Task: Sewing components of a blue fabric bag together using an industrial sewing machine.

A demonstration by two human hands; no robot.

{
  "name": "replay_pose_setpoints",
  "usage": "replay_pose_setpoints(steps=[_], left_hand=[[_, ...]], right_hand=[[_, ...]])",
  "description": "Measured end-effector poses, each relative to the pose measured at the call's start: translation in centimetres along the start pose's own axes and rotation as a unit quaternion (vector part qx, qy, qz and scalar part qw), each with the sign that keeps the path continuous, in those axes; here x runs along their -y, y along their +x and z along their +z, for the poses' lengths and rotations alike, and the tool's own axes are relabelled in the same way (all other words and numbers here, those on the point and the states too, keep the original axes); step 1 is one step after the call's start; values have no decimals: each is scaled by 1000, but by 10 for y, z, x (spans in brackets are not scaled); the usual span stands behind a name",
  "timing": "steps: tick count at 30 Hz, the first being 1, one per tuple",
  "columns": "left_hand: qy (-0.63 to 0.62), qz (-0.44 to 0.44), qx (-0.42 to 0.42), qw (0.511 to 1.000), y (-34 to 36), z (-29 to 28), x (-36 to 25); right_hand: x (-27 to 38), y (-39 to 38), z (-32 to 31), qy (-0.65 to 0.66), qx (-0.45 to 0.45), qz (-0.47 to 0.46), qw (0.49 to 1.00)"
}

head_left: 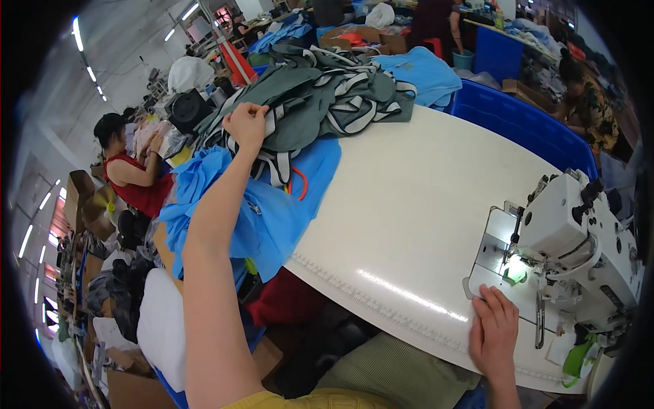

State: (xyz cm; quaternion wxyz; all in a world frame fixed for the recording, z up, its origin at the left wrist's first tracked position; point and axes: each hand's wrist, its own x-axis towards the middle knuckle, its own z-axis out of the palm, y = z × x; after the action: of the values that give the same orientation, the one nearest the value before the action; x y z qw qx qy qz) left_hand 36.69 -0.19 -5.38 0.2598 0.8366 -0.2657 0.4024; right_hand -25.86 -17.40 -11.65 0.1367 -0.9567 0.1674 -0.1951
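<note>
My left hand (246, 126) reaches into a heap of grey-green fabric pieces with white trim (306, 95), its fingers pinched on the edge of one piece. Light blue fabric (279, 218) is piled under my forearm, with a red loop beside it. My right hand (494, 327) rests at the front of the white sewing machine's metal plate (492, 249), fingers apart and slightly bent, holding nothing. The machine (572, 232) stands at the table's right, its lamp lit.
The curved white table (402, 204) has a printed ruler along its front. A blue bin (518, 116) borders its far side. A person in red (136, 177) works at left, another person (586, 102) at right. A white cushion-like bundle (160, 327) and boxes lie lower left.
</note>
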Motion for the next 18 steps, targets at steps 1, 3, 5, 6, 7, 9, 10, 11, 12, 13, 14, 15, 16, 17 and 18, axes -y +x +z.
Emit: replay_pose_setpoints(steps=[1,3,5,6,7,9,10,11,12,13,14,15,16,17,18], left_hand=[[-33,61,-48,996,-5,-3,3],[-104,112,45,987,-19,-10,9],[-119,146,109,976,-28,-11,8],[-121,135,139,974,-31,-14,5],[-129,80,147,977,-23,-7,8],[-146,-11,111,983,-7,7,3],[-80,-17,53,995,0,17,2],[-17,-23,-4,1000,6,26,9],[74,7,-17,997,10,35,26],[160,44,-16,986,24,30,85],[173,104,0,980,38,11,144],[129,-14,117,985,36,23,145],[186,-35,200,961,37,36,137],[178,-65,143,971,29,50,123],[195,-86,125,969,31,54,116]], right_hand=[[0,0,1,0,-2,-2,1000],[1,1,2,-1,-4,-4,1000],[1,3,3,2,-4,-2,1000],[2,2,3,0,-5,-1,1000],[2,0,1,-5,-4,2,1000],[2,-4,-3,-22,-9,21,999],[-1,-6,-3,-23,-9,16,1000],[-2,-9,-3,-23,-10,16,1000],[-1,-9,-3,-14,-5,16,1000],[1,-1,-3,8,-9,1,1000],[2,3,0,11,-17,-25,999],[1,4,5,-9,-23,14,1000],[1,3,4,-6,-15,10,1000],[1,2,1,1,-5,0,1000],[3,1,-4,-15,-12,1,1000]])
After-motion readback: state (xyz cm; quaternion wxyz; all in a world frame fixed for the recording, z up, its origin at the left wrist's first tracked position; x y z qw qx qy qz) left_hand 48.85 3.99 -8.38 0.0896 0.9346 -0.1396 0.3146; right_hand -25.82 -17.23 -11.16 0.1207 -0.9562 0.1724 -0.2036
